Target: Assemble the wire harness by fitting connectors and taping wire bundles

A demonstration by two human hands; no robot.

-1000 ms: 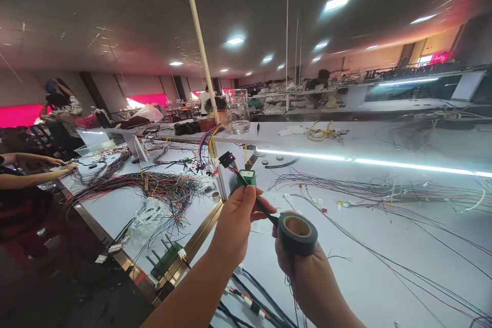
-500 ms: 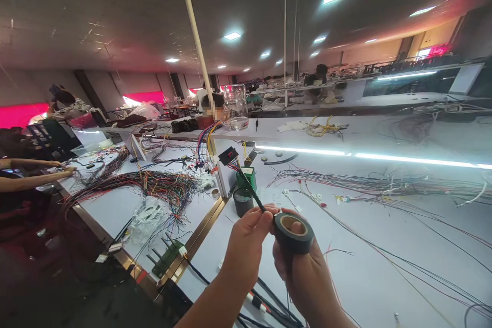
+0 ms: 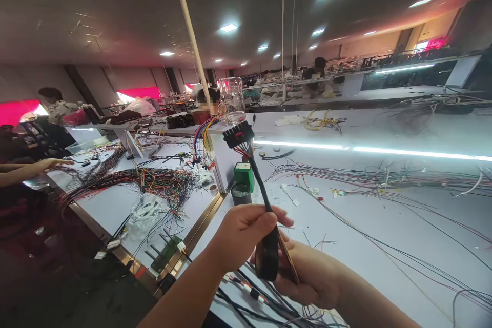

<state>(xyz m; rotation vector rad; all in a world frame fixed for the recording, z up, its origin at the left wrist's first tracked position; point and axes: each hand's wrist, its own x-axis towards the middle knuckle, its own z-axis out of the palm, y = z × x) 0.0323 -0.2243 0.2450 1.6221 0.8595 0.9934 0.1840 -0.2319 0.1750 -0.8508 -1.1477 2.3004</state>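
Note:
My left hand [image 3: 246, 233] pinches a wire harness [image 3: 261, 184] between thumb and fingers, its upper length wrapped in black tape. At the harness's top end, a black multi-pin connector [image 3: 238, 136] with a red part points up and away. Just below my left thumb, a roll of black tape [image 3: 267, 259] hangs edge-on against the harness. My right hand [image 3: 311, 274] curls round the roll from behind and the right, its fingers partly hidden by it. Loose thin wires [image 3: 289, 261] run down from the harness across the right hand's fingers.
Black cables [image 3: 246, 297] lie on the table beneath my hands. A green box [image 3: 244, 175] and a dark mesh cup [image 3: 241, 193] stand beyond. Left are a wire bundle [image 3: 154, 182] and a green pronged block [image 3: 167, 253]. Another person's arm [image 3: 31, 171] reaches in.
The tape roll has turned from face-up to edge-on and moved lower left, under the harness. The connector end has swung more upright. My right hand has turned over to the side.

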